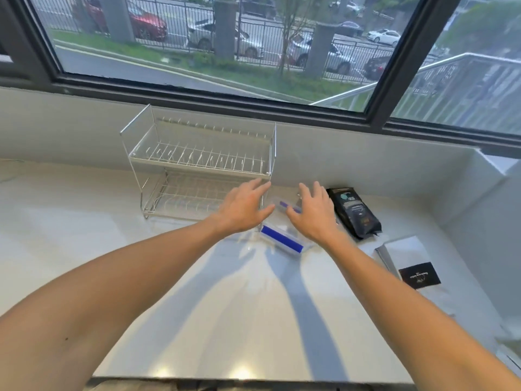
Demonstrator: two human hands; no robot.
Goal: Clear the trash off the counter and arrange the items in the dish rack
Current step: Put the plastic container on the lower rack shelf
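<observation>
Item: white counter (225,320), your forearms stretched across it. Near right: silver pouch with a black label (406,261). Middle: clear containers with blue strips (282,239), lying flat between your hands. Left hand (242,210) and right hand (315,213): fingers spread, holding nothing. Right: black bag (355,213), lying flat. Far left: two-tier wire dish rack (197,165), under the window (225,38).

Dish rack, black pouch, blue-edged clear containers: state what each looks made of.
Dish rack: thin metal wire, silvery, with glints along the frame. Black pouch: flexible film or foil, slightly glossy, creased with a crimped end. Blue-edged clear containers: probably transparent plastic, since the counter shows through; blur limits certainty.
</observation>
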